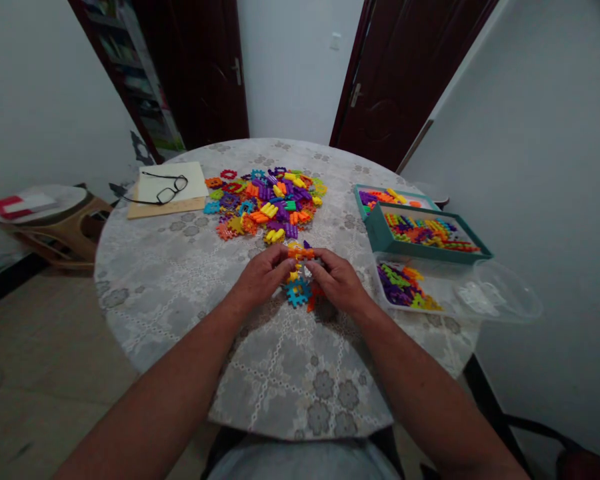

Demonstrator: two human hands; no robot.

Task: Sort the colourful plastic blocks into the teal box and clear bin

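Observation:
Near the middle of the round table, an orange plastic piece (301,253) is held between both hands. My left hand (267,270) pinches its left end, and my right hand (338,277) has its fingers closed on the right end. Yellow parts show just below the orange piece, between the hands; whether they are joined to it is unclear. A blue toothed piece (298,292) lies under the hands, with a red-orange piece (314,297) beside it, partly hidden by my right hand. Beyond my hands spreads a pile of colourful interlocking pieces (280,200).
Glasses (166,194) rest on papers and a board (190,206) at the left. To the right stand a green box (380,230) of small pieces, another shallow box (363,200) behind it, and a clear plastic tray (445,290). A stool (65,227) is left of the table.

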